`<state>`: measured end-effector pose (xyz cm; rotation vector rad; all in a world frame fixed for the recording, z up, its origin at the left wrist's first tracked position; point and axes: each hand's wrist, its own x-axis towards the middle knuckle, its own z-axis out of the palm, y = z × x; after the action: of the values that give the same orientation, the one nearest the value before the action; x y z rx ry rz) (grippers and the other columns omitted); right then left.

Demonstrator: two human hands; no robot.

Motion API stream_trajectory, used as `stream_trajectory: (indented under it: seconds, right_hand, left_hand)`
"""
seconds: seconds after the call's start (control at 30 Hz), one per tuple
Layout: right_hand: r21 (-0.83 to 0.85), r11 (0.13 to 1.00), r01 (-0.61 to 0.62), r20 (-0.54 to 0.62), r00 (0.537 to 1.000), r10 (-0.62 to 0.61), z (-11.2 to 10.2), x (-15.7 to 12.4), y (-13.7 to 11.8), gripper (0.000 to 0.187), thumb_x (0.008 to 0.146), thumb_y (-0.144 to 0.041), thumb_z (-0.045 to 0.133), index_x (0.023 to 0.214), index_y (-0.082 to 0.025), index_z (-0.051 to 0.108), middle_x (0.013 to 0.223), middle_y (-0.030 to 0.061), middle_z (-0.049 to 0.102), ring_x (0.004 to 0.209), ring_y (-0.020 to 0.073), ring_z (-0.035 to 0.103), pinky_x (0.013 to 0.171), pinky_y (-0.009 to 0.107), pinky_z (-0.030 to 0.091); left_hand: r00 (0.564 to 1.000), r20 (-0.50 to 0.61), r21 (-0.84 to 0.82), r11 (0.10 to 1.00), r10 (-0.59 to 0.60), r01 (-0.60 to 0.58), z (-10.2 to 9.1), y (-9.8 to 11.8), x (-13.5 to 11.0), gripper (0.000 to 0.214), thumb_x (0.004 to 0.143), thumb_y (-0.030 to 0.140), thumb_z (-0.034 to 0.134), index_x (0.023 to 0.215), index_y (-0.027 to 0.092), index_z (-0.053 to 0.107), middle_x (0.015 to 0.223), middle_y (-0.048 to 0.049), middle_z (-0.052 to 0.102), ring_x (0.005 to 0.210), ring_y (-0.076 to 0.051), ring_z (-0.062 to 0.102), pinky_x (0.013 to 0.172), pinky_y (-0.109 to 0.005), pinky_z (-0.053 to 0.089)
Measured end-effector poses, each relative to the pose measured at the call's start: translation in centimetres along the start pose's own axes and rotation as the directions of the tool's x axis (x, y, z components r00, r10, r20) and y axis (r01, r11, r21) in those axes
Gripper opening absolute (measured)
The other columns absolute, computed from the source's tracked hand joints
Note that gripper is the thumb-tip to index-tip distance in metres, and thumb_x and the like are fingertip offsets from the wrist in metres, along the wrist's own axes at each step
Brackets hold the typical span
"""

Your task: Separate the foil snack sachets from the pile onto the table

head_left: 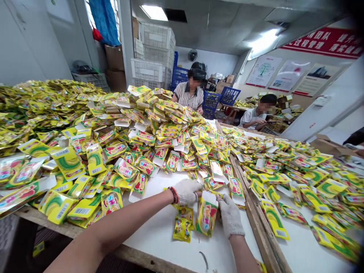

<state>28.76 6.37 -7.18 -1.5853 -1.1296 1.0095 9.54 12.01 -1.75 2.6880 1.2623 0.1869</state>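
Between my hands is a small yellow-and-green printed carton (207, 215), standing tilted with its white top flap open. My right hand (231, 217), in a white knit glove, grips its right side with thumb and fingers. My left hand (186, 192), gloved too and with a beaded bracelet at the wrist, has its fingers closed at the carton's upper left edge; the fingertips are partly hidden. Just left of the carton, several small yellow sachets (182, 228) lie on the white tabletop (159, 231), below my left hand.
A heap of cartons (167, 129) rises ahead, with a pile of yellow sachets (54, 102) at far left. A wooden strip (250, 204) divides the table; more cartons (315, 185) lie to its right. Two people (190, 93) sit beyond. White crates (150, 70) are stacked behind.
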Motion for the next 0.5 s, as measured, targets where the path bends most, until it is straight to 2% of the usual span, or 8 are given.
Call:
stream_trajectory:
  seconds: [0.1, 0.2, 0.3, 0.4, 0.5]
  right_hand:
    - [-0.03, 0.997, 0.073, -0.037, 0.997, -0.074, -0.2, 0.4, 0.1, 0.028, 0.072, -0.046, 0.058, 0.059, -0.024, 0.047, 0.049, -0.0027, 0.053, 0.049, 0.0157, 0.049, 0.046, 0.027, 0.038]
    - [-0.034, 0.999, -0.011, 0.022, 1.0, 0.012, 0.0, 0.5, 0.0, 0.029, 0.074, -0.05, 0.056, 0.06, -0.025, 0.051, 0.043, -0.0023, 0.051, 0.041, 0.0165, 0.047, 0.041, 0.028, 0.035]
    - [0.006, 0.998, -0.064, 0.067, 0.996, 0.064, 0.3, 0.6, 0.2, 0.032, 0.077, -0.052, 0.053, 0.06, -0.026, 0.048, 0.038, -0.003, 0.048, 0.037, 0.0163, 0.045, 0.039, 0.028, 0.033]
    - [-0.01, 0.998, -0.065, 0.071, 0.995, 0.065, 0.2, 1.0, 0.8, 0.031, 0.078, -0.052, 0.053, 0.061, -0.026, 0.047, 0.039, -0.0034, 0.05, 0.038, 0.0161, 0.046, 0.039, 0.027, 0.033]
    - [-0.042, 0.998, -0.046, 0.079, 0.996, 0.049, 0.0, 1.5, 1.5, 0.031, 0.079, -0.051, 0.053, 0.062, -0.025, 0.047, 0.039, -0.0033, 0.051, 0.038, 0.0155, 0.047, 0.04, 0.026, 0.033]
  left_hand:
    - [0.998, -0.038, 0.08, 0.995, -0.056, 0.059, -0.9, -0.9, -0.3, 0.027, 0.089, 0.041, 0.043, 0.103, 0.026, 0.06, 0.1, -0.0032, 0.063, 0.09, -0.017, 0.059, 0.076, -0.027, 0.046]
    - [0.977, -0.094, 0.211, 0.955, -0.194, 0.21, -2.6, -3.6, -0.8, 0.031, 0.079, 0.031, 0.056, 0.108, 0.02, 0.06, 0.106, -0.0113, 0.061, 0.101, -0.026, 0.055, 0.092, -0.043, 0.04]
    - [0.947, -0.153, 0.313, 0.895, -0.282, 0.317, -5.1, -7.1, -0.9, 0.032, 0.074, 0.021, 0.059, 0.105, 0.018, 0.063, 0.113, -0.0156, 0.059, 0.115, -0.033, 0.044, 0.104, -0.058, 0.019]
    - [0.919, -0.21, 0.351, 0.851, -0.334, 0.39, -7.7, -9.8, 0.0, 0.028, 0.083, 0.019, 0.046, 0.104, 0.017, 0.064, 0.121, -0.017, 0.055, 0.124, -0.034, 0.035, 0.105, -0.061, 0.009]
    - [0.906, -0.191, 0.341, 0.84, -0.377, 0.421, -8.9, -10.7, 1.9, 0.033, 0.082, 0.023, 0.05, 0.109, 0.01, 0.063, 0.119, -0.023, 0.056, 0.122, -0.041, 0.035, 0.1, -0.067, 0.009]
